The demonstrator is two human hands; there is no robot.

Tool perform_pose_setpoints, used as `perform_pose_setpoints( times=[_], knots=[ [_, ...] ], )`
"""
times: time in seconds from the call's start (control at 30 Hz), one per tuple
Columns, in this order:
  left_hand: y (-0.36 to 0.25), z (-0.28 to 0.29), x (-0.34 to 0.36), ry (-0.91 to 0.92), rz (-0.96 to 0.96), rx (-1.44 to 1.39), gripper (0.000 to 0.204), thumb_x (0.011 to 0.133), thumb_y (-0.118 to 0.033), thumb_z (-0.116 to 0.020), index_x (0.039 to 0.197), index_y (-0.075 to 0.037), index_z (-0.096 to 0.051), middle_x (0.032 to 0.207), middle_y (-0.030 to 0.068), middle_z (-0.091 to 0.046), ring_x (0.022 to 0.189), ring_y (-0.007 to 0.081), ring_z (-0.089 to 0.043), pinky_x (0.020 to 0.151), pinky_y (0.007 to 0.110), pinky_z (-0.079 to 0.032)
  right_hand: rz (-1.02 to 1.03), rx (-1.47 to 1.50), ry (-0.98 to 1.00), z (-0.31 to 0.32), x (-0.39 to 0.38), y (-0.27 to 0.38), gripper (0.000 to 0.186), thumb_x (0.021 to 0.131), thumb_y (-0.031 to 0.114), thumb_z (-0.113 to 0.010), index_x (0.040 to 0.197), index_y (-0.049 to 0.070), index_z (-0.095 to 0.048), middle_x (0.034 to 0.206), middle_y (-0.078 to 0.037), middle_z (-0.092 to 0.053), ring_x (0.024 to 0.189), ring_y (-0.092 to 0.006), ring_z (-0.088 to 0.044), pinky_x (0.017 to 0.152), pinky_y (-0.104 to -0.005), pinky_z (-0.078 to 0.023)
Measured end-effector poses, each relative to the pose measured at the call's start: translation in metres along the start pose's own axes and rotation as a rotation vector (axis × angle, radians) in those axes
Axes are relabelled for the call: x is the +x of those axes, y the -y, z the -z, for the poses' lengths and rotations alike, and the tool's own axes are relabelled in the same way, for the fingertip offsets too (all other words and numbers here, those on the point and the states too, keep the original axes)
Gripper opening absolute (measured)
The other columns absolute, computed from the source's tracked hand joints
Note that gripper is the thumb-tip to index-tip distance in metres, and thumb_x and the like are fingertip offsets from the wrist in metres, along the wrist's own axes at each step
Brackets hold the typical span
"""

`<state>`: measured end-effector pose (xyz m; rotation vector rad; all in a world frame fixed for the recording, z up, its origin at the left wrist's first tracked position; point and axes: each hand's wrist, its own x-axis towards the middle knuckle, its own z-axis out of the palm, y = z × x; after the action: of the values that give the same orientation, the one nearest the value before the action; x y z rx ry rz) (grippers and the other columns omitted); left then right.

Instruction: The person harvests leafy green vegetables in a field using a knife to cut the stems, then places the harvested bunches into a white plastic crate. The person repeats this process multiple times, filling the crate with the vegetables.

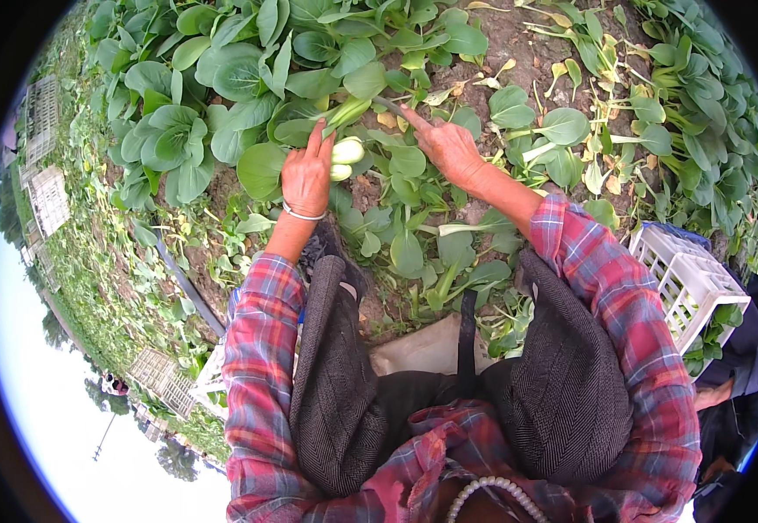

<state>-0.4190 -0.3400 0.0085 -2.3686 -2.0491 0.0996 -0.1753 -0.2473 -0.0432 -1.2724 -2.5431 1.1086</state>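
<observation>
My left hand (306,179), a bracelet at its wrist, is closed around a bok choy (345,155). The pale, rounded stem base sticks out to the right of the fingers, and green leaves spread beyond them. To the right, my right hand (450,150) is closed on a knife (387,105). Its handle is hidden in the palm, the index finger stretches along it, and a narrow grey blade points left toward the bok choy's leaf stalks. Growing bok choy plants (239,74) stand just beyond both hands. Loose cut leaves (407,253) lie on the soil below them.
White plastic crates stand at my right (688,279) and left (211,375); the right one has greens in it. A dark hose (185,283) crosses the ground at left. More bok choy (701,113) fills the right side. Another person's arm (714,394) shows at the right edge.
</observation>
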Motion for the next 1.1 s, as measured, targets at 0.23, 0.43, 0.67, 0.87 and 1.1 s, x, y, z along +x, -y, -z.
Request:
perform_pose_setpoints(
  times=[0.23, 0.43, 0.67, 0.87, 1.1],
  knots=[
    [-0.009, -0.003, -0.016, -0.006, 0.162, -0.096, 0.052, 0.069, 0.006, -0.061, 0.117, -0.015, -0.064, 0.135, -0.0013, -0.056, 0.072, 0.0256, -0.064, 0.068, 0.033, -0.052, 0.082, 0.01, 0.06, -0.008, 0.016, 0.006, 0.06, 0.083, 0.007, -0.054, 0.142, 0.009, -0.042, 0.077, -0.023, -0.064, 0.075, -0.0394, -0.065, 0.067, -0.0476, -0.053],
    [-0.049, 0.064, -0.01, -0.068, 0.257, -0.58, 0.048, 0.062, 0.003, -0.07, 0.109, -0.009, -0.067, 0.123, 0.0057, -0.064, 0.101, 0.0261, -0.066, 0.086, 0.034, -0.051, -0.064, 0.934, -0.073, 0.028, -0.032, -0.015, 0.047, 0.088, 0.007, -0.065, 0.132, 0.002, -0.051, 0.111, -0.009, -0.067, 0.087, -0.0135, -0.066, 0.074, -0.0287, -0.054],
    [-0.08, 0.11, 0.029, 0.031, 0.24, -1.176, 0.031, 0.07, 0.001, -0.07, 0.101, 0.001, -0.067, 0.116, 0.0083, -0.068, 0.103, 0.0201, -0.061, 0.103, 0.036, -0.039, 0.098, 1.352, -0.266, 0.105, -0.027, 0.01, 0.06, 0.077, 0.02, -0.082, 0.124, -0.002, -0.051, 0.113, -0.005, -0.061, 0.098, -0.0096, -0.056, 0.086, -0.0242, -0.048],
    [-0.101, 0.122, 0.043, 0.04, 0.175, -1.035, 0.041, 0.067, 0.001, -0.069, 0.108, -0.001, -0.066, 0.114, 0.0118, -0.068, 0.108, 0.0265, -0.062, 0.107, 0.041, -0.037, -0.061, 1.004, -0.37, 0.108, -0.038, -0.02, 0.047, 0.074, 0.031, -0.084, 0.098, 0.001, -0.058, 0.076, 0.003, -0.045, 0.071, -0.0078, -0.041, 0.064, -0.0262, -0.04],
    [-0.113, 0.162, 0.054, 0.055, 0.158, -0.93, 0.062, 0.06, 0.007, -0.067, 0.121, -0.004, -0.063, 0.122, 0.0179, -0.062, 0.122, 0.0313, -0.056, 0.102, 0.037, -0.044, -0.143, 0.94, -0.671, 0.137, -0.046, -0.053, 0.04, 0.078, 0.023, -0.08, 0.106, 0.001, -0.061, 0.092, 0.001, -0.068, 0.064, -0.0036, -0.047, 0.056, -0.0217, -0.044]
  ],
)
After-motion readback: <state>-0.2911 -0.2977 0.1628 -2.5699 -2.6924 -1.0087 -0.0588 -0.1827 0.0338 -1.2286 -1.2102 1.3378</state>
